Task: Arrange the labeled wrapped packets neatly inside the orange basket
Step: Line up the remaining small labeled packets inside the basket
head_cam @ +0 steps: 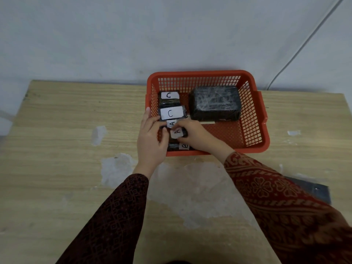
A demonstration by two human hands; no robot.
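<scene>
An orange basket (255, 119) stands on the wooden table against the wall. Along its left side runs a row of dark wrapped packets with white labels: two marked C (170, 95) (172, 113), two marked A (172, 123) (177, 132) and one that looks like B (184, 146) at the front. A large unlabeled wrapped packet (215, 102) lies in the back right. My left hand (151, 138) reaches over the left rim and pinches the row at the A packets. My right hand (194, 133) grips the nearer A packet from the right.
The basket's front right floor is bare mesh. A grey cable (297, 52) runs down the wall at the right. A dark flat object (314, 187) lies on the table by my right sleeve. The tabletop (57, 130) has worn pale patches.
</scene>
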